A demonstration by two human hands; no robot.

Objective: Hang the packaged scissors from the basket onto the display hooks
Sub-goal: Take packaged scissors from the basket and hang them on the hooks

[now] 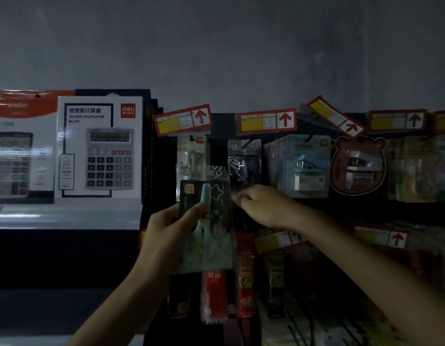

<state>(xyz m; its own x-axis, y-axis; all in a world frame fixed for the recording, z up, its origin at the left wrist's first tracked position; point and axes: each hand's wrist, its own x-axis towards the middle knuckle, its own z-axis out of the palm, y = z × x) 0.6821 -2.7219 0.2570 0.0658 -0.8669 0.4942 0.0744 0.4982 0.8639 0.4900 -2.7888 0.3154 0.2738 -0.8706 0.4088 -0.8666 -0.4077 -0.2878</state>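
A pack of mint-green scissors (211,236) on a dark card in clear plastic is held upright by my left hand (166,231), thumb across its front. It sits below a pale scissors pack (191,156) that hangs on the top-row display hook (191,139). My right hand (264,206) is just right of the held pack's upper edge, fingers pinched together near its corner; I cannot tell whether they touch the plastic. The basket is out of view.
Red price tags with arrows (184,119) run along the top row above hung staplers (306,166) and a dark blister pack (244,163). Boxed calculators (99,148) stand on a shelf at left. More hung packs (214,295) fill the dim lower rows.
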